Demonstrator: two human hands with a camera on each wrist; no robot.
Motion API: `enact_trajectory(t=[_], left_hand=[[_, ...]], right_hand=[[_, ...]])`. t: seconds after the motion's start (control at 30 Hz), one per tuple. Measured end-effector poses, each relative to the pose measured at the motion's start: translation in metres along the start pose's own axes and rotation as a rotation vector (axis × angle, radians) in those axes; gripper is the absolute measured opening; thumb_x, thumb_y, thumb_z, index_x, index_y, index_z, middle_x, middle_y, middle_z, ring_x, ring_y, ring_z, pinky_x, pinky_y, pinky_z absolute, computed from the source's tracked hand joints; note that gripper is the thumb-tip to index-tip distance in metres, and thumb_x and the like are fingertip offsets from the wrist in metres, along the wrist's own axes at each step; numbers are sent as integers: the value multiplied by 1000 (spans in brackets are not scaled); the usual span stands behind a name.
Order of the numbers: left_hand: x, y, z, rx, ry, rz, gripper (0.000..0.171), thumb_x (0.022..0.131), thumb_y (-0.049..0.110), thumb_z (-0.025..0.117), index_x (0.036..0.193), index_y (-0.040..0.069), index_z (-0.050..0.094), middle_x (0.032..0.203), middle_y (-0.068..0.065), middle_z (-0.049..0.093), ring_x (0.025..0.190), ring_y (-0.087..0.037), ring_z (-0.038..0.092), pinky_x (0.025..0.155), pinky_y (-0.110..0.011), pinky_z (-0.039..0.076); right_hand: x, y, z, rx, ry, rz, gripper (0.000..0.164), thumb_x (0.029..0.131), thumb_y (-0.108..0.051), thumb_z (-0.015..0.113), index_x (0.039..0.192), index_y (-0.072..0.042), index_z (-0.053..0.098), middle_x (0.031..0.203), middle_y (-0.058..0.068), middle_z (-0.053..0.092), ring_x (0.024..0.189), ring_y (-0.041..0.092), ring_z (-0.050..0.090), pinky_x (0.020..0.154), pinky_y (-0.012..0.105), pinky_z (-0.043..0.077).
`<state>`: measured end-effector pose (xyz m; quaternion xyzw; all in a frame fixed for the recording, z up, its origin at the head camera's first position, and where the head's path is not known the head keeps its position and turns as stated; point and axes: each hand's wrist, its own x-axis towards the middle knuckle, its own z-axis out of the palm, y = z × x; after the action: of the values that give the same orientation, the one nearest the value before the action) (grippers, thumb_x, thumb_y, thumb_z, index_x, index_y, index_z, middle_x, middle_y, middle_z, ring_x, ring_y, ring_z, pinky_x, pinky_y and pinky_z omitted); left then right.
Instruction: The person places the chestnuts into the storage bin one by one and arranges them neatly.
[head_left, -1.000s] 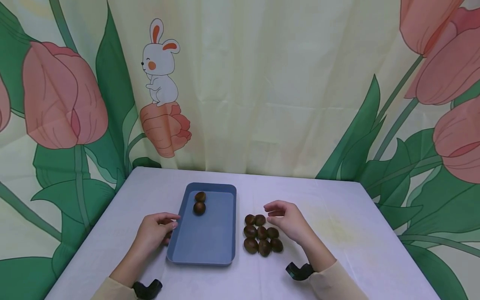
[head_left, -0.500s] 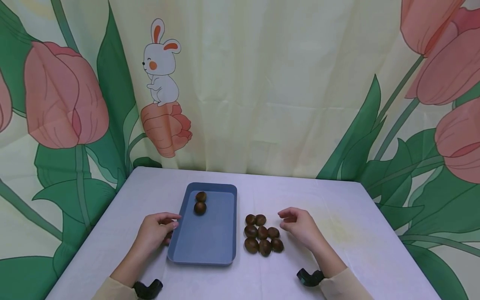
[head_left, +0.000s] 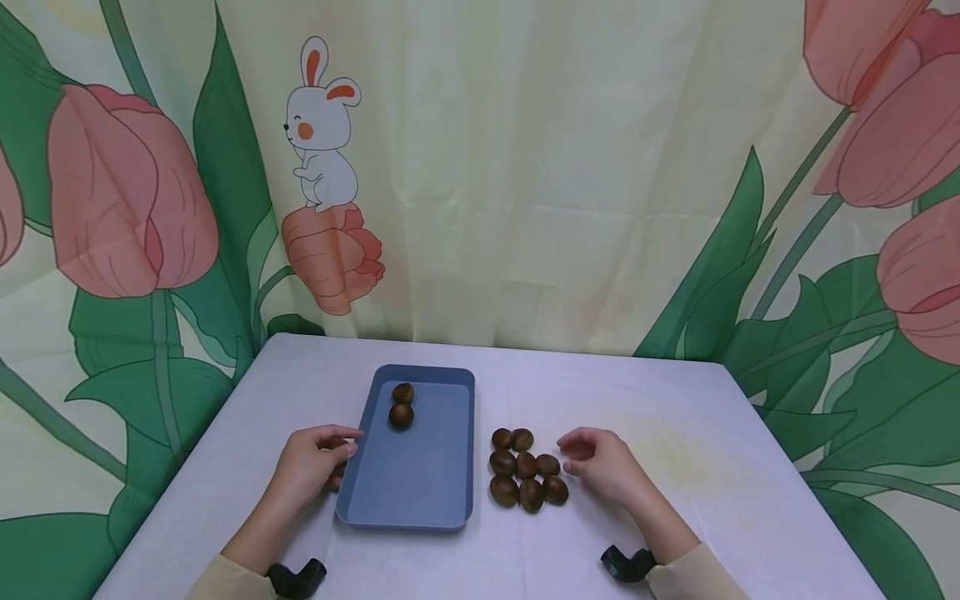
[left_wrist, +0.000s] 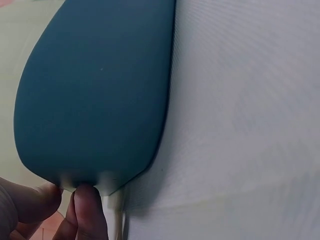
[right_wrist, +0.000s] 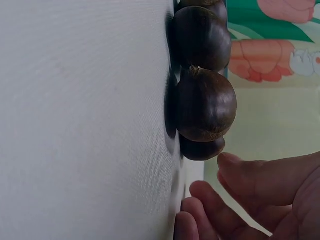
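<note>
Eight chestnuts (head_left: 527, 465) sit clustered on the desk (head_left: 697, 517) just left of the right hand (head_left: 603, 467), the nearer of the two hands, its thumb and fingers parted around nothing. The left hand (head_left: 311, 458) touches the left rim of a blue tray (head_left: 408, 492) holding two more chestnuts (head_left: 401, 417), long axis toward the printed backdrop (head_left: 570, 208); from here, any grip cannot be told.

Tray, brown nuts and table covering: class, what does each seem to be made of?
Tray: probably plastic, mostly matte; evenly coloured, with smooth rounded corners.
Brown nuts: apparently natural shell, glossy; bright highlights, rougher ends.
Table covering: probably woven fabric, matte; fine texture up close.
</note>
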<state>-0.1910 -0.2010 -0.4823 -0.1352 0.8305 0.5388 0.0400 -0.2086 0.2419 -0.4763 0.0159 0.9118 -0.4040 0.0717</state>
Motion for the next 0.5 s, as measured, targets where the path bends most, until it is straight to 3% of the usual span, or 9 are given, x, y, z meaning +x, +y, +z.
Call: enact_trajectory(t=[0.3,0.5], left_hand=[[2,0,1,-3,7,3,24,100,3,72,123,4,79,103,-15,73,75,-20,65,58,-32,59],[2,0,1,1,9,-4,24,100,2,72,124,5,79,104,-16,73,75,-20,65,58,-32,59]], right_hand=[[-6,1,-1,0,-106,-85,27,87,4,81,111,-9,78,99,1,76,89,15,68,80,31,56],[-5,3,0,5,-110,-87,27,88,3,80,111,-10,78,100,1,77,89,15,68,81,32,56]])
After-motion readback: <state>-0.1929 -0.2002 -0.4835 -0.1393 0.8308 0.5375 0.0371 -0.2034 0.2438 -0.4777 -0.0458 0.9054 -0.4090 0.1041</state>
